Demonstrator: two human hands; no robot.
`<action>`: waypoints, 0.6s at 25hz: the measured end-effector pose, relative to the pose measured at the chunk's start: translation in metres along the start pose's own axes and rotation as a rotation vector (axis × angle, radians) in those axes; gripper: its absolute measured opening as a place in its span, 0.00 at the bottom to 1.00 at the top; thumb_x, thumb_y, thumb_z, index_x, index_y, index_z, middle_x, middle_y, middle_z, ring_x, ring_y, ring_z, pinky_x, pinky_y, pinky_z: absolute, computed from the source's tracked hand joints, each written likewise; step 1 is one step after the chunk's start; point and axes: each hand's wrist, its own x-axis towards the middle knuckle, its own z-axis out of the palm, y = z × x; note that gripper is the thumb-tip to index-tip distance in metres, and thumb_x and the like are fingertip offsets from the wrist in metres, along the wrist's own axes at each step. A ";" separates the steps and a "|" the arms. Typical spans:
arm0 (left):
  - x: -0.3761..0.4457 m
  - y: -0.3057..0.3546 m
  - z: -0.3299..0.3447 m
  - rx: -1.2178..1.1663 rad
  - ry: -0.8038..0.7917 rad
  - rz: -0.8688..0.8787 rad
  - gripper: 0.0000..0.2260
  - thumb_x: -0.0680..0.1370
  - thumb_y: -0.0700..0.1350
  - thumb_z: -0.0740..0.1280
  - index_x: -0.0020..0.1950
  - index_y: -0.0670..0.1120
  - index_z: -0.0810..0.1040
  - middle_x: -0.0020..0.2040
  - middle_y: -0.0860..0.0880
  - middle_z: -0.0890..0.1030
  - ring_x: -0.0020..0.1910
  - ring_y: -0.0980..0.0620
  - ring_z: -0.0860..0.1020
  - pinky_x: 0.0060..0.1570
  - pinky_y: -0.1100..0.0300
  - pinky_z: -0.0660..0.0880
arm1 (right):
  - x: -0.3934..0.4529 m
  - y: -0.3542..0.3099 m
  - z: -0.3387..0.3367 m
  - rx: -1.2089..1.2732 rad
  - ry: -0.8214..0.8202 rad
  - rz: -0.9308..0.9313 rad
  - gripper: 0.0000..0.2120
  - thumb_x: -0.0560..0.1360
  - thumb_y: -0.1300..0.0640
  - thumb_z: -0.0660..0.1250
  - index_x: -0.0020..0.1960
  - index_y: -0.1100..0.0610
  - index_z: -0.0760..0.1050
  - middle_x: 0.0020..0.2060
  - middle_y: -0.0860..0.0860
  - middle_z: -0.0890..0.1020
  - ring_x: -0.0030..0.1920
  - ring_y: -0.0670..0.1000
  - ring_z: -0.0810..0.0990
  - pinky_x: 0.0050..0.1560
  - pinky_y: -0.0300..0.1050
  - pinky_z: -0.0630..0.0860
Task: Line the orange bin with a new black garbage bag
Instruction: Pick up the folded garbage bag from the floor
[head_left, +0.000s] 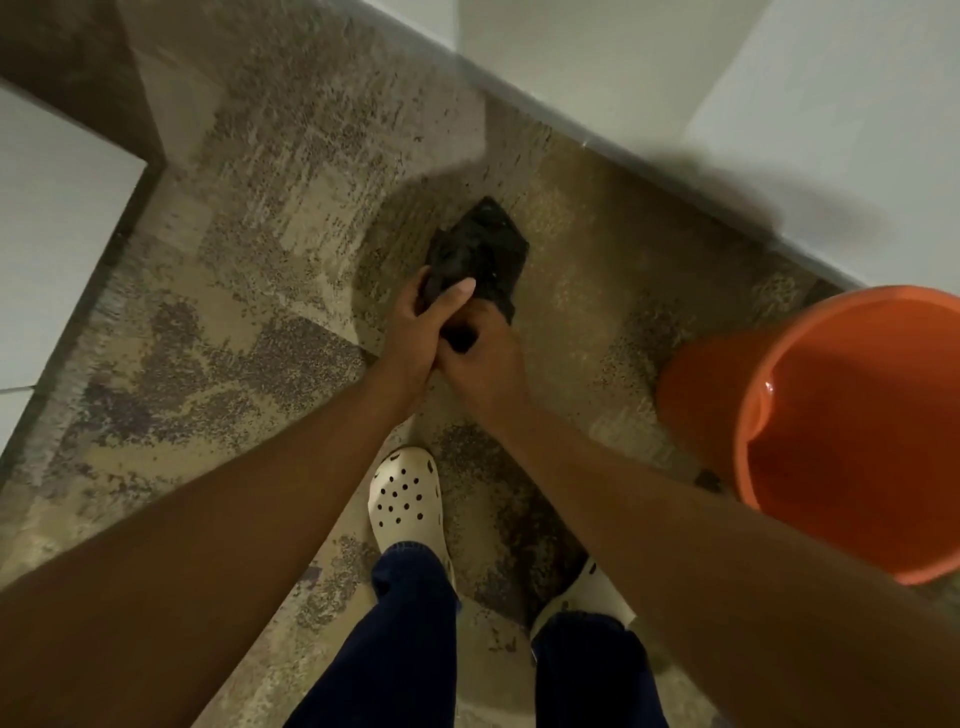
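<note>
A folded black garbage bag (480, 249) is held out in front of me over the floor, still bunched into a small wad. My left hand (415, 327) grips its near end with the thumb laid across the plastic. My right hand (485, 358) clasps the same end from the right, and the two hands touch. The orange bin (727, 395) stands upright on the floor to my right, with its mouth open and no liner inside. Its right side runs out of view.
I stand on mottled beige and brown floor (249, 291). A white wall with a grey skirting (613, 135) runs diagonally behind the bag and bin. White panels (52, 218) border the left. My feet in white perforated clogs (408, 499) are below my hands.
</note>
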 end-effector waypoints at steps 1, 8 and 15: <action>-0.014 0.007 0.001 -0.037 -0.001 -0.052 0.24 0.81 0.48 0.75 0.76 0.47 0.77 0.67 0.44 0.85 0.64 0.44 0.86 0.61 0.48 0.84 | -0.018 -0.009 -0.004 -0.010 -0.048 -0.047 0.13 0.78 0.58 0.71 0.61 0.58 0.83 0.57 0.52 0.85 0.55 0.49 0.84 0.55 0.40 0.80; -0.100 0.048 0.000 -0.330 0.050 -0.299 0.16 0.86 0.40 0.65 0.74 0.43 0.78 0.68 0.40 0.84 0.61 0.42 0.85 0.46 0.50 0.86 | -0.120 -0.054 -0.067 0.028 0.175 -0.139 0.12 0.79 0.59 0.68 0.62 0.57 0.80 0.63 0.50 0.80 0.66 0.49 0.78 0.69 0.44 0.75; -0.186 0.072 0.021 -0.389 -0.194 -0.385 0.19 0.77 0.41 0.72 0.68 0.46 0.84 0.67 0.42 0.86 0.63 0.40 0.86 0.55 0.44 0.87 | -0.128 -0.061 -0.183 1.260 -0.040 0.637 0.40 0.74 0.34 0.73 0.80 0.50 0.68 0.76 0.55 0.76 0.74 0.62 0.76 0.75 0.68 0.70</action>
